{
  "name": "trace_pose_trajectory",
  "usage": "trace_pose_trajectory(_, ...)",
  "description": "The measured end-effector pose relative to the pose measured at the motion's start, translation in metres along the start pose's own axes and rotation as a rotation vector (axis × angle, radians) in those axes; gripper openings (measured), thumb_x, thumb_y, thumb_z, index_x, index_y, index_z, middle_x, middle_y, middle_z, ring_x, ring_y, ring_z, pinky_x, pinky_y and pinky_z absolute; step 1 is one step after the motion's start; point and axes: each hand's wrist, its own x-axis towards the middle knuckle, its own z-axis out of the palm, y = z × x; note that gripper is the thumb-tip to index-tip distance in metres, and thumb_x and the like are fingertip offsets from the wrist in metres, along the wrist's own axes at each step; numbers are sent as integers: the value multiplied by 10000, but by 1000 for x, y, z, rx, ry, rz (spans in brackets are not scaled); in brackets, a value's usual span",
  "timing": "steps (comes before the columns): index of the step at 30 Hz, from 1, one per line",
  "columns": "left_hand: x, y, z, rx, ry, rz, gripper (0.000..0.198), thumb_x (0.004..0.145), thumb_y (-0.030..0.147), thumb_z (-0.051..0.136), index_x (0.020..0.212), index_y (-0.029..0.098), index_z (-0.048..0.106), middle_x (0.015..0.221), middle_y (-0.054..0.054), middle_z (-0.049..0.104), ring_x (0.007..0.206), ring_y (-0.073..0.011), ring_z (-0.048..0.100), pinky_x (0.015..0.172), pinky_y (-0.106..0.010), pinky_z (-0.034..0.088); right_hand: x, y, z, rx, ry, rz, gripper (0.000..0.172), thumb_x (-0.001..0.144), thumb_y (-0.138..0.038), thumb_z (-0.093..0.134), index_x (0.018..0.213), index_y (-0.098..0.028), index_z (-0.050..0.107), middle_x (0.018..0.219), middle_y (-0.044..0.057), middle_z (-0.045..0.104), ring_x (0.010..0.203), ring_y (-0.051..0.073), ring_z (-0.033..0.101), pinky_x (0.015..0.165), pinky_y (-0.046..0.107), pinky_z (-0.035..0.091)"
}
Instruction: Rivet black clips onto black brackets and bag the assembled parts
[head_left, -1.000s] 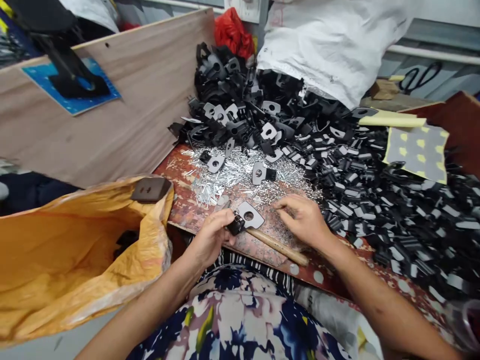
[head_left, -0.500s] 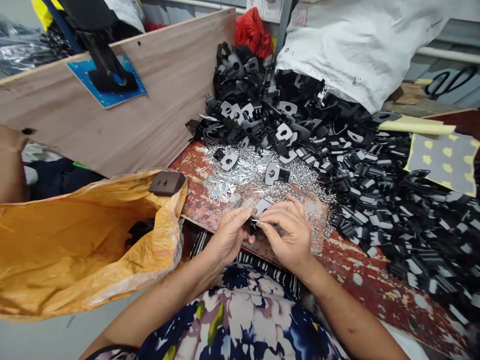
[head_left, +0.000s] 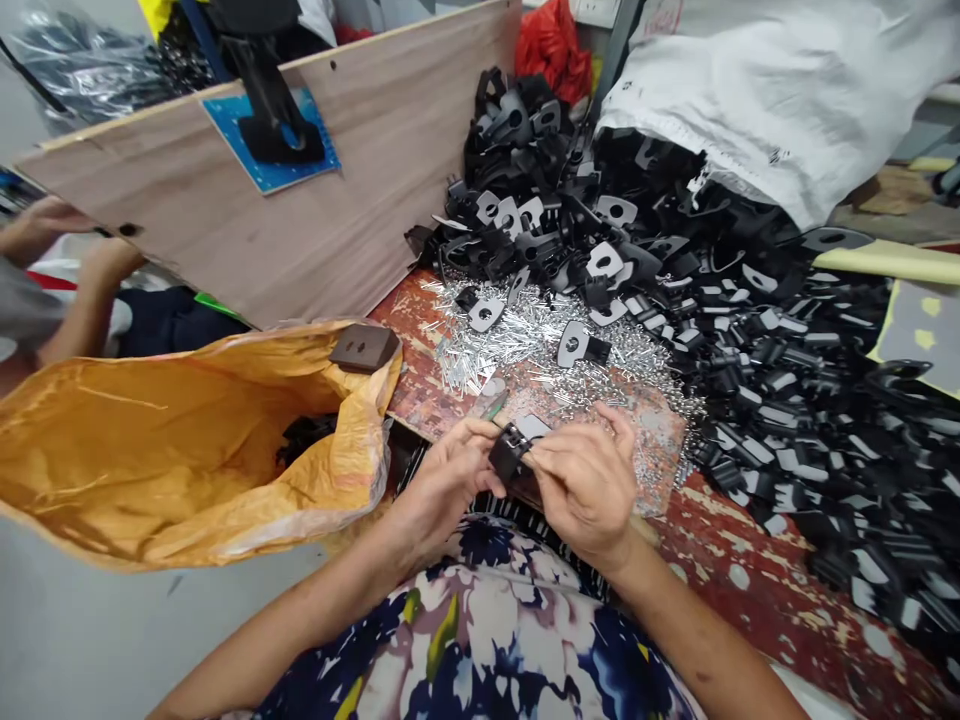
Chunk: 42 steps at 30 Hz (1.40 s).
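Observation:
Between my two hands is a black plastic clip (head_left: 508,453) with a grey pad at its far side. My left hand (head_left: 459,462) grips the clip's left side between thumb and fingers. On the opposite side my right hand (head_left: 586,480) is closed in a pinch against the clip; whether a thin pin is between its fingertips is hidden. Beyond the hands lies a spread of small metal pins (head_left: 502,345) on the worn red tabletop (head_left: 416,318). Two clips with grey pads, one of them a clip (head_left: 574,345) nearest my hands, rest on the pins.
A heap of black clip parts (head_left: 780,400) covers the right and back. A white sack (head_left: 772,90) lies over it. To the left gapes a yellow sack (head_left: 172,430), a brown block (head_left: 364,347) on its rim. Behind a wooden board (head_left: 390,150) show another person's hands (head_left: 105,265).
My view has swung left, bringing more of the other person into sight. The clip has turned, showing more of its black side. The thin pin seen at my right fingertips earlier no longer shows clearly.

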Motion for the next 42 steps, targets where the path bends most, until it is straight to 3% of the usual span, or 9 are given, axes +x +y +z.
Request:
trace_pose_trajectory(6,-28,18,-45,911,204,185,328,980,349,575,1291,245,570,1105,-46,668,1058,-222,610,927,-345,460,-25,26,-5,-302,-503,108,105,979,-276,560,1017,-193,613,965,94,690,909,251,606,864,424,445)
trace_pose_trajectory(12,-6,-4,-70,761,268,55,357,1001,499,438,1114,213,620,674,45,531,577,-156,480,552,-264,370,-55,52,-23,-481,-709,205,109,966,-297,532,907,-208,555,749,47,631,644,216,592,561,330,411)
trace_pose_trajectory(15,7,-17,-69,790,298,110,345,987,485,443,958,205,643,639,43,517,579,-157,477,558,-265,360,-47,42,-36,-396,-663,254,196,1006,-291,476,1130,-196,595,627,-11,620,481,178,552,464,307,371)
trace_pose_trajectory(19,12,-22,-71,817,325,155,399,1003,480,422,734,213,546,629,36,507,611,-156,490,610,-275,370,-29,20,-48,-190,-421,129,523,1020,-185,493,1530,-280,429,984,53,731,734,164,685,643,292,522)
trace_pose_trajectory(21,12,-23,-73,821,346,174,417,1017,481,390,712,220,502,627,36,501,611,-157,488,626,-280,372,-28,14,-44,-139,-331,78,622,1002,-133,523,1580,-307,371,946,41,711,698,146,652,632,276,516)
trace_pose_trajectory(26,13,-27,-76,825,364,197,417,1027,483,366,715,230,476,614,39,489,609,-165,496,636,-290,376,-38,14,-22,-248,-496,10,529,1013,-159,492,1532,-264,477,726,5,608,572,137,547,503,257,439)
trace_pose_trajectory(31,14,-28,-79,828,353,196,420,1030,490,359,722,230,477,627,34,507,619,-166,509,639,-292,381,-40,13,-29,-184,-365,64,623,1001,-152,530,1591,-279,373,826,24,665,602,124,578,614,262,520)
trace_pose_trajectory(38,12,-24,-75,828,328,195,424,1017,509,378,714,230,481,645,30,495,622,-167,494,634,-293,396,-48,20,-13,-152,-639,214,473,1049,-254,440,1520,-254,482,952,63,730,748,184,673,671,327,571)
trace_pose_trajectory(42,4,-2,-70,879,292,175,331,999,481,445,848,225,591,676,21,558,642,-184,545,644,-306,441,-46,30,-5,-257,-621,228,402,1024,-220,462,1403,-188,592,1042,115,705,903,239,638,768,396,565)
